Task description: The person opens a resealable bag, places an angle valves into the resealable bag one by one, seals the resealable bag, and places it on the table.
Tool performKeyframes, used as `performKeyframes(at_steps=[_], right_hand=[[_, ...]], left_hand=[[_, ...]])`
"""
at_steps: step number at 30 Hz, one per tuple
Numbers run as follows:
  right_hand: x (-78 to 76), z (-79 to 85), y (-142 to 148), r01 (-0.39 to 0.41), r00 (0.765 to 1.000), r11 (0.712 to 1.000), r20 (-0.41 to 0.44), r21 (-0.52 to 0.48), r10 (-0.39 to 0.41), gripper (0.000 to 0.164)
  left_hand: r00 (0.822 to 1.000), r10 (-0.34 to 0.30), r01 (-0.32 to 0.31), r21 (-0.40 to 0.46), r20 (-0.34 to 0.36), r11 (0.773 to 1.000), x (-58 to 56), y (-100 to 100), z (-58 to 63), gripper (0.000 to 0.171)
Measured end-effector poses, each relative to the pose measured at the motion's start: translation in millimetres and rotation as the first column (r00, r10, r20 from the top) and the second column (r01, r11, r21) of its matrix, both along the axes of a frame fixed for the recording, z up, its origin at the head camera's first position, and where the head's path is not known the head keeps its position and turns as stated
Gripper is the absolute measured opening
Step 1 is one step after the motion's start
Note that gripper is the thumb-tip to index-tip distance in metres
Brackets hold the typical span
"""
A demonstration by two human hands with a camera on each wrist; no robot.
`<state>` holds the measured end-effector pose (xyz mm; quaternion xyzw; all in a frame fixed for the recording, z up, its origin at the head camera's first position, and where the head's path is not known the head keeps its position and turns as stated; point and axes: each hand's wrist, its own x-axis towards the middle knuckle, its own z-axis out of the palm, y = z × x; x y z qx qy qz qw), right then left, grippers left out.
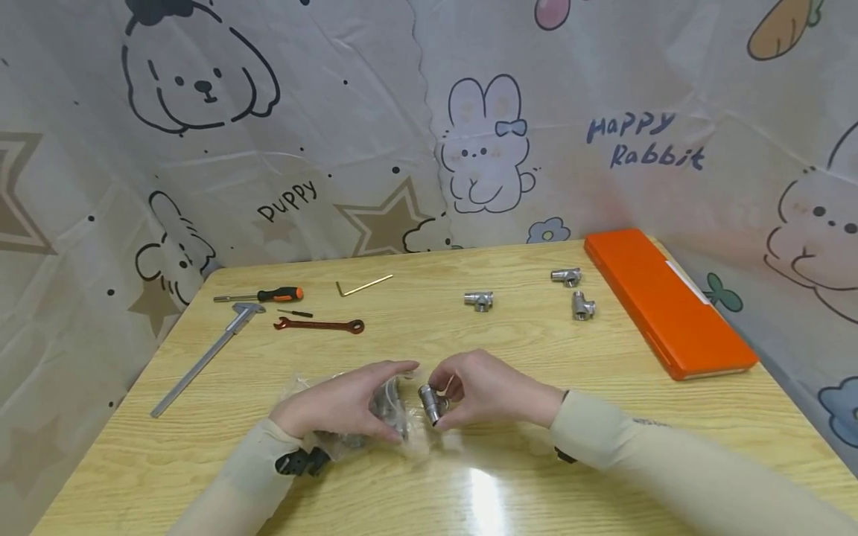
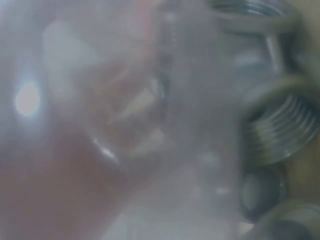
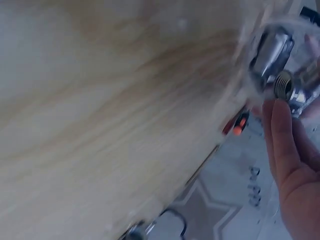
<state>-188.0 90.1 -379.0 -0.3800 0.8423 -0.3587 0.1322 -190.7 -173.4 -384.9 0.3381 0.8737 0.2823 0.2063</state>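
My right hand (image 1: 485,391) pinches a shiny metal tee pipe fitting (image 1: 429,403) between thumb and fingers, just right of a clear plastic bag. In the right wrist view the fitting (image 3: 295,90) shows a threaded opening. My left hand (image 1: 351,400) lies over the plastic bag (image 1: 414,439), thumb and fingers curved around its side. Through the plastic, several metal fittings (image 1: 389,406) are visible. The left wrist view is mostly covered by blurred plastic, with threaded fittings (image 2: 282,125) close at its right side.
Three tee fittings stand farther back, one being the middle fitting (image 1: 479,301). An orange case (image 1: 670,305) lies at the right. Toward the left are a caliper (image 1: 208,357), a screwdriver (image 1: 268,295), a small black-handled tool (image 1: 296,313), a wrench (image 1: 318,325) and a hex key (image 1: 365,286).
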Motion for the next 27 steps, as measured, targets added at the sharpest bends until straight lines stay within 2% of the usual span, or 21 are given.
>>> performKeyframes(at_steps=[5,8,14,20,23,27], right_hand=[[6.3,-2.6,-25,0.029,0.999,1.000,-0.035,0.006,-0.029,0.043],[8.7,-5.4,-41,0.071,0.994,0.997,-0.086,0.017,-0.070,0.041],[10.1,-11.7,-67,0.133,0.973,0.990,-0.195,0.038,-0.123,0.034],[8.4,-14.3,-79,0.159,0.955,0.987,-0.259,0.038,-0.144,0.034],[7.4,-15.3,-79,0.150,0.958,0.988,-0.250,0.025,-0.139,0.031],[5.2,-14.4,-71,0.086,0.986,0.996,-0.140,-0.028,-0.089,0.023]], left_hand=[[1.000,-0.007,0.007,0.017,0.009,1.000,-1.2,-1,-1.0,0.103],[0.999,-0.030,0.028,0.060,0.020,0.998,-3.1,-1,-1.8,0.099],[0.995,-0.080,0.070,0.160,0.058,0.985,-5.6,-3,-3.5,0.094],[0.994,-0.076,0.061,0.178,0.075,0.982,-6.1,-9,-2.5,0.092],[0.995,-0.073,0.059,0.171,0.074,0.983,-6.2,-9,-1.8,0.091],[0.995,-0.067,0.055,0.152,0.071,0.987,-5.8,-8,-0.6,0.093]])
